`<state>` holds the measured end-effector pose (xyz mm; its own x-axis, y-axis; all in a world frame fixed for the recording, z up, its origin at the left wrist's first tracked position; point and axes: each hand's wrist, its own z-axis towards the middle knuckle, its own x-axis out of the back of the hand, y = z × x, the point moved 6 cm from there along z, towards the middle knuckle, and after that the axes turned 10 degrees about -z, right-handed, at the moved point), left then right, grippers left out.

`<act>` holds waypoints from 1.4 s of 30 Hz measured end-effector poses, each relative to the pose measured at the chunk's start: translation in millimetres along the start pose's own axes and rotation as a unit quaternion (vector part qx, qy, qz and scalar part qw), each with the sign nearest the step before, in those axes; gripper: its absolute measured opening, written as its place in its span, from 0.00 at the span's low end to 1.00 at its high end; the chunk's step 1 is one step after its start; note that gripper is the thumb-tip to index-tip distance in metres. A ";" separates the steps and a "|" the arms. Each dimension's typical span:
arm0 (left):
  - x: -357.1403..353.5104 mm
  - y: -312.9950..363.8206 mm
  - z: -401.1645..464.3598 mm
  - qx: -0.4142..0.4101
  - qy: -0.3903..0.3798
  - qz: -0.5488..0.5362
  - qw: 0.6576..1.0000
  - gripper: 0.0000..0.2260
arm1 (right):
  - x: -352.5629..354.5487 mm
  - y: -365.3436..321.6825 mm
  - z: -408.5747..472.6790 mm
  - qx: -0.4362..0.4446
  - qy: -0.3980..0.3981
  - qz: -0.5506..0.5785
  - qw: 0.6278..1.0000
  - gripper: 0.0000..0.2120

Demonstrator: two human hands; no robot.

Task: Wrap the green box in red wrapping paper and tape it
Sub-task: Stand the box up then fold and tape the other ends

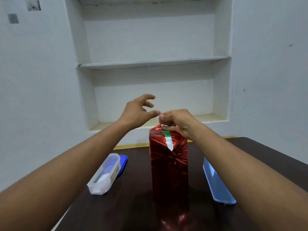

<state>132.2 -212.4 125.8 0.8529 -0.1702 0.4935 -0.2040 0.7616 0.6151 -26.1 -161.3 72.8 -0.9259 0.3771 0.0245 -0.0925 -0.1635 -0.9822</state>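
Note:
A tall box stands upright on the dark table (136,212), covered in shiny red wrapping paper (169,170). A narrow gap in the paper near the top shows a strip of the green box (166,134) and a silvery underside. My right hand (176,121) rests on the top of the box, fingers curled over the folded paper there. My left hand (139,110) hovers just left of it above the box, fingers spread and holding nothing, its thumb tip close to my right hand. No tape is visible.
A clear plastic container (105,174) lies on the table left of the box, with a blue lid (123,164) beside it. A light blue tray or lid (216,182) lies to the right. A white wall niche with shelves (153,63) is behind the table.

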 end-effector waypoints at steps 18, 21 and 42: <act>-64.3 -35.8 -28.4 0.084 -0.111 -0.146 0.980 0.20 | 12.9 8.0 -1.9 -0.075 0.030 0.275 0.958 0.05; -65.4 -34.8 -29.2 0.096 -0.128 -0.149 0.976 0.24 | 13.7 6.8 -4.5 -0.058 0.033 0.296 0.953 0.05; -68.3 -38.6 -30.4 0.135 -0.191 -0.055 0.971 0.39 | 40.6 -11.0 -36.0 -0.111 0.086 -0.119 0.983 0.07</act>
<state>96.4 -211.1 49.6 0.6470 -0.4999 0.5758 -0.2835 0.5433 0.7902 -49.5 -111.4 77.9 -0.8102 0.5323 0.2454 -0.1993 0.1435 -0.9694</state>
